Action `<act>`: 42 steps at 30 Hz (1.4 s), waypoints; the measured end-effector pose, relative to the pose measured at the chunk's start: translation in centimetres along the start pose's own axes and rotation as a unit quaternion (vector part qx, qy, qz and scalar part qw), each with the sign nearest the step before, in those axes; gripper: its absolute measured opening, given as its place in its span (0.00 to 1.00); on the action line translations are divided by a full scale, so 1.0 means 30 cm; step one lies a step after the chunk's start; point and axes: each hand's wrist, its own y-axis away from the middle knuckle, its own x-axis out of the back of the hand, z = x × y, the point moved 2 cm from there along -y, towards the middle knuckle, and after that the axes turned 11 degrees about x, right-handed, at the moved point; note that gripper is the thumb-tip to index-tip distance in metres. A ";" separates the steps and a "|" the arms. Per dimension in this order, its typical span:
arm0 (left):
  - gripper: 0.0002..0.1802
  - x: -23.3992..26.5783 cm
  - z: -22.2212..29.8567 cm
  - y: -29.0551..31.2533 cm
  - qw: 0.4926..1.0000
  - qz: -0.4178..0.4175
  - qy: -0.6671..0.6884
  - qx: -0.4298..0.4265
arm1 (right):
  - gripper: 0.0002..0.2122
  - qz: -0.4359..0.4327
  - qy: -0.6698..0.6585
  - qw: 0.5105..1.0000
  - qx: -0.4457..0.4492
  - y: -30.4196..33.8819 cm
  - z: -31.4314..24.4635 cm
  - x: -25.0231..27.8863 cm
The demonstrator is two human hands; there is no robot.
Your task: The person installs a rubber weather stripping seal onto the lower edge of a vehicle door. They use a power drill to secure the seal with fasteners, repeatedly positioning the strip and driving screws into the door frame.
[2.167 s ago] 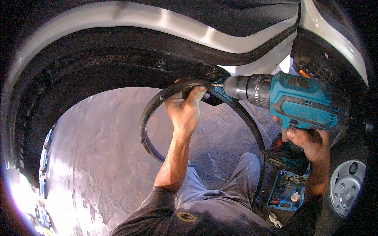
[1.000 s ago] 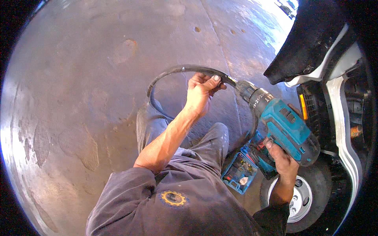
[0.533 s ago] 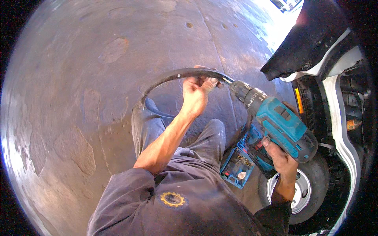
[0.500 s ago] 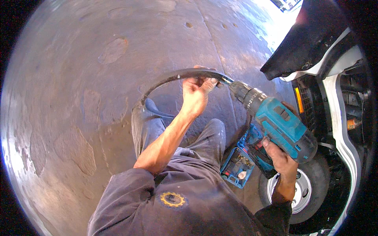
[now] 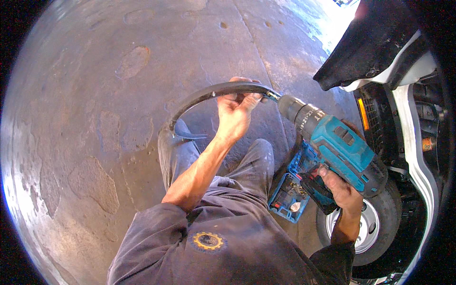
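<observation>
A curved black trim strip (image 5: 199, 96) arcs in front of me, its left end by my left knee. My left hand (image 5: 235, 111) grips it near its right end, fingers wrapped round it from behind and thumb on the near side. In my right hand (image 5: 339, 187) is a teal and black cordless drill (image 5: 344, 142), held by its handle. The drill points up and left, and the bit at its chuck (image 5: 290, 107) meets the right end of the strip. Whether the bit has gone into the strip is too small to tell.
Below the drill, an open blue tool case (image 5: 285, 202) with small parts lies on the floor. A wheel (image 5: 368, 228) and white body panel (image 5: 412, 137) of a vehicle stand close on my right. A black flap (image 5: 365, 52) juts out at the upper right. Worn concrete floor (image 5: 95, 142) spreads leftward.
The drill has shifted slightly right and down with my right hand. My left hand and the strip stay nearly in place. The view has moved a little.
</observation>
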 end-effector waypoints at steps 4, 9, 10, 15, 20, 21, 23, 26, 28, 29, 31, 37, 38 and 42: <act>0.12 -0.002 0.001 0.000 1.000 0.010 -0.022 0.004 | 0.19 0.023 0.007 0.999 0.030 0.005 0.032 0.005; 0.09 -0.011 -0.004 -0.004 1.000 0.010 -0.003 -0.011 | 0.26 0.027 -0.096 0.993 -0.059 -0.002 0.020 -0.013; 0.07 -0.017 0.002 -0.004 1.000 0.013 -0.001 -0.016 | 0.26 0.020 -0.092 0.994 -0.056 -0.002 0.019 -0.013; 0.07 -0.027 0.018 0.000 0.999 0.018 -0.028 -0.007 | 0.21 -0.065 0.035 0.995 0.064 0.048 0.028 0.012; 0.08 -0.033 0.012 0.003 0.999 0.017 -0.040 -0.007 | 0.24 -0.044 0.035 0.997 0.060 0.031 0.037 -0.001; 0.08 -0.031 0.012 0.001 0.999 0.015 -0.040 -0.008 | 0.25 -0.015 0.022 0.998 0.057 0.005 0.028 -0.008; 0.08 -0.027 0.005 -0.004 0.999 0.007 -0.036 -0.011 | 0.27 0.010 -0.047 0.999 0.011 -0.013 0.014 -0.017; 0.08 -0.034 -0.006 -0.012 1.000 -0.001 -0.023 -0.013 | 0.26 0.025 -0.028 0.999 -0.002 -0.003 0.017 -0.010; 0.08 -0.040 -0.004 -0.013 1.000 0.002 -0.027 -0.015 | 0.26 0.014 0.025 0.999 0.024 0.001 0.021 -0.006; 0.08 -0.040 -0.005 -0.015 1.000 -0.001 -0.024 -0.016 | 0.26 0.000 0.054 0.998 0.044 -0.002 0.019 -0.002; 0.09 -0.046 -0.013 -0.018 1.000 -0.006 -0.016 -0.019 | 0.27 -0.029 0.113 0.990 0.083 -0.008 0.010 0.015; 0.10 -0.057 -0.014 -0.012 0.999 0.006 -0.053 -0.003 | 0.29 -0.011 0.123 0.991 0.060 0.012 0.022 -0.006; 0.10 -0.060 -0.013 -0.008 0.998 0.011 -0.059 -0.002 | 0.30 0.007 0.100 0.994 0.043 0.028 0.024 -0.013; 0.11 -0.076 -0.023 -0.002 0.998 0.020 -0.064 -0.008 | 0.33 -0.040 0.111 0.992 0.048 0.046 0.063 -0.003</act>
